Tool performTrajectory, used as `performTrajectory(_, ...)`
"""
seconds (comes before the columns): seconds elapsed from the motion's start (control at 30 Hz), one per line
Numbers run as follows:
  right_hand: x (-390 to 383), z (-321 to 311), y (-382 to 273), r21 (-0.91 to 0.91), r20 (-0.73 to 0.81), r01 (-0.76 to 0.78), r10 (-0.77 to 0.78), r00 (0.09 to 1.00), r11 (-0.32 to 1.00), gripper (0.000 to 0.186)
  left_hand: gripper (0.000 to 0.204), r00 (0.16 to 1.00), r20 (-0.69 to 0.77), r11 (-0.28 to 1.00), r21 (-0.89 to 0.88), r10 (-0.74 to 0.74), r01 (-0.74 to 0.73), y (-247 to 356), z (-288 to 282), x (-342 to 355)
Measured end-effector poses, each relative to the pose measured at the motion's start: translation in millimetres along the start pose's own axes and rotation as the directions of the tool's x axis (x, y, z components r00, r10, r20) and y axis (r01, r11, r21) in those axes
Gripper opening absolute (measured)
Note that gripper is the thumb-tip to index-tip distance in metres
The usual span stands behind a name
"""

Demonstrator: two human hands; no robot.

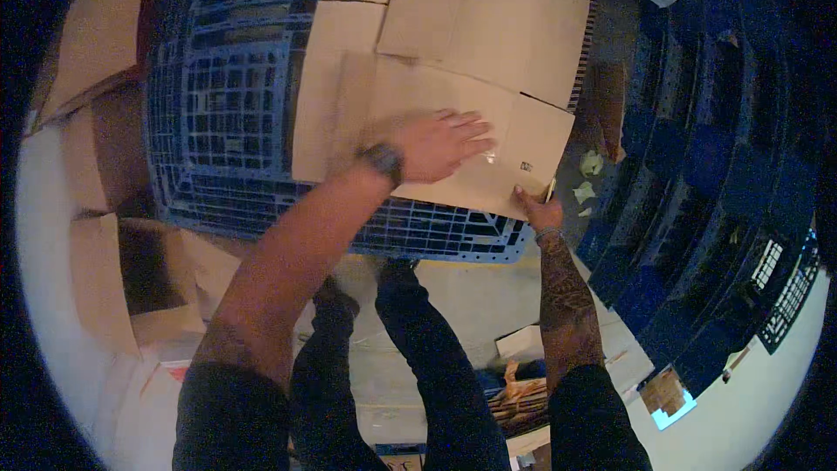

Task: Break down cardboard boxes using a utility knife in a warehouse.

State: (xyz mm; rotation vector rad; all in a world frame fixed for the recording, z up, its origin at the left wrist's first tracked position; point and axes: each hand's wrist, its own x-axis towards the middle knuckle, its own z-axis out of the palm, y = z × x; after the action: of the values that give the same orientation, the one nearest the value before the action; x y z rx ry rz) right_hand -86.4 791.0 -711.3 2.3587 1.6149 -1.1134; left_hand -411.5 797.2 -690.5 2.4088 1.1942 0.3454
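Several flat pieces of brown cardboard lie on a blue plastic pallet [218, 170]. Across the nearest flattened cardboard box [445, 92], my left hand [440, 146] rests palm down, fingers stretched out, with a dark watch on its wrist. At the box's near right corner my right hand [542, 211] is closed on the edge, its thumb on top and the other fingers mostly hidden. A small dark printed mark [527, 167] and a shiny spot show on the cardboard near my hands.
Open cardboard boxes [109, 283] stand along the left. Dark blue stacked forms [689, 148] fill the right side. Paper scraps [591, 164] litter the floor beside the pallet. Behind my legs lies a pile of brown flat material [519, 410].
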Motion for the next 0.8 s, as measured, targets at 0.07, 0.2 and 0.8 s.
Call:
performTrajectory(0.07, 8, 1, 12, 0.046, -0.009, 0.019, -0.019, 1.0, 0.999, 0.067, 0.043, 0.966, 0.223, 0.989, 0.094, -0.133, 0.114, -15, 8, 47)
performTrajectory(0.2, 27, -7, 50, 0.191, -0.105, 0.107, -0.088, 0.991, 0.976, 0.063, 0.062, 0.757, 0.041, 0.714, 0.371, -0.652, 0.594, -48, 10, 68)
performTrajectory(0.8, -53, -1, 62, -0.24, -0.151, 0.179, -0.219, 0.964, 0.954, 0.073, 0.087, 0.466, -0.167, 0.479, -0.046, -0.869, 0.877, -18, -26, -177)
